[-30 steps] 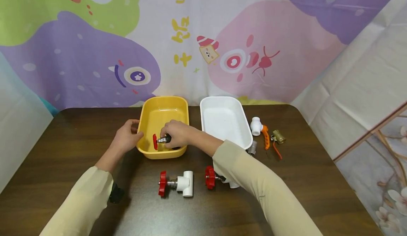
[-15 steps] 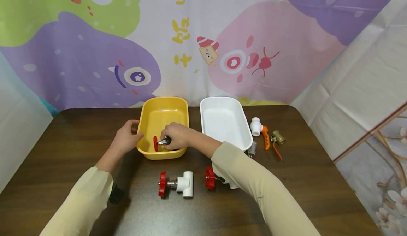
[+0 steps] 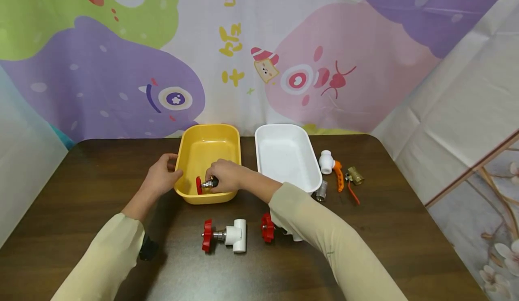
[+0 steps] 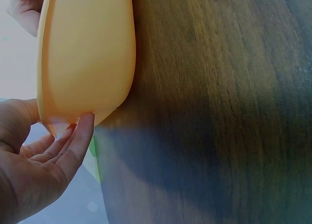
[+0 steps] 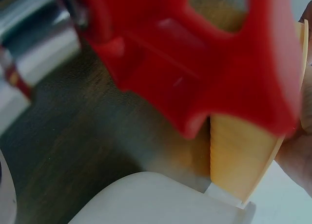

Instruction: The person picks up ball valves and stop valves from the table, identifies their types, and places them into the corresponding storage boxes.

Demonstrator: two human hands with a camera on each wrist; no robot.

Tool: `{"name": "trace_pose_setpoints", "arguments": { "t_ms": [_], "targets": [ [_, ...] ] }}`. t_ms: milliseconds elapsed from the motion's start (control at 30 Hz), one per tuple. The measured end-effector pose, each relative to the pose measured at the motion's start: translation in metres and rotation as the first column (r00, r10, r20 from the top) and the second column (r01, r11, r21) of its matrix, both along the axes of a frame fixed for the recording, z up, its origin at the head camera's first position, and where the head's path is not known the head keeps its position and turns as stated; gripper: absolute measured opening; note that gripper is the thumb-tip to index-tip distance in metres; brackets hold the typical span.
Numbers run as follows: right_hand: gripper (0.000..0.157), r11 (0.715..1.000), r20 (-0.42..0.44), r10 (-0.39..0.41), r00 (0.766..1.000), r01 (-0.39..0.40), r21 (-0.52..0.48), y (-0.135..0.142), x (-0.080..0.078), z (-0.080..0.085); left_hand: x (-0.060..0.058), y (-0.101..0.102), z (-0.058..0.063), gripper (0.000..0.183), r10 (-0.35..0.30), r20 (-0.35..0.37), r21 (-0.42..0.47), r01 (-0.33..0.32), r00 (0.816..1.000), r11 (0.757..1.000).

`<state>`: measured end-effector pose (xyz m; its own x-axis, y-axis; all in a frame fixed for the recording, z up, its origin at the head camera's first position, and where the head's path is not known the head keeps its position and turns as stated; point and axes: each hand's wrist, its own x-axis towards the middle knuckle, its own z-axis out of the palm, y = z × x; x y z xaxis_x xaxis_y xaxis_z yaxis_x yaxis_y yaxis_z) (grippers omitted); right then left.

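In the head view, my left hand (image 3: 161, 175) grips the left rim of a yellow tray (image 3: 187, 148), thumb at the rim. The left wrist view shows its fingertips against the tray's outer wall (image 4: 90, 53). My right hand (image 3: 228, 175) reaches inside that tray and holds a valve (image 3: 207, 184) with a red handle and metal stem. The rest of this valve is hidden by the hand. In front of the tray lies a white tee-shaped valve (image 3: 235, 234) with a red handwheel. Another red-handled valve (image 3: 267, 227) lies partly under my right sleeve; a red handwheel (image 5: 161, 63) looms close in the right wrist view.
A white tray (image 3: 317, 175) stands right of the yellow one. Beside it are a metal fitting (image 3: 321, 191), a white ball valve (image 3: 326, 162) with an orange lever, and a brass valve (image 3: 355, 175) with a red lever. A printed cloth (image 3: 243, 102) hangs behind the table.
My right hand has sunk slightly toward the near end of the yellow tray, with the valve in it. The left hand has stayed at the rim.
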<state>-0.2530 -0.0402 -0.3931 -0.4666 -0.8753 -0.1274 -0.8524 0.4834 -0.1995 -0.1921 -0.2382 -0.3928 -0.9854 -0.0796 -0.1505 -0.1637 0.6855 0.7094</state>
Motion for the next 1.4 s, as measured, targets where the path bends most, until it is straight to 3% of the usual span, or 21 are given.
{"name": "trace_pose_setpoints", "arguments": {
  "t_ms": [1100,1400],
  "targets": [
    [0.025,1.0,0.035,-0.022,0.999,0.021,0.023,-0.0038,-0.0031,-0.0052,-0.0019,-0.0026,-0.0037,0.053,0.005,-0.033,-0.028,-0.006,0.999,1.0],
    [0.022,1.0,0.021,-0.008,1.0,0.008,0.02,-0.0042,-0.0031,-0.0073,-0.001,-0.0004,-0.0031,0.053,0.011,-0.011,-0.021,-0.012,1.0,1.0]
  ]
}}
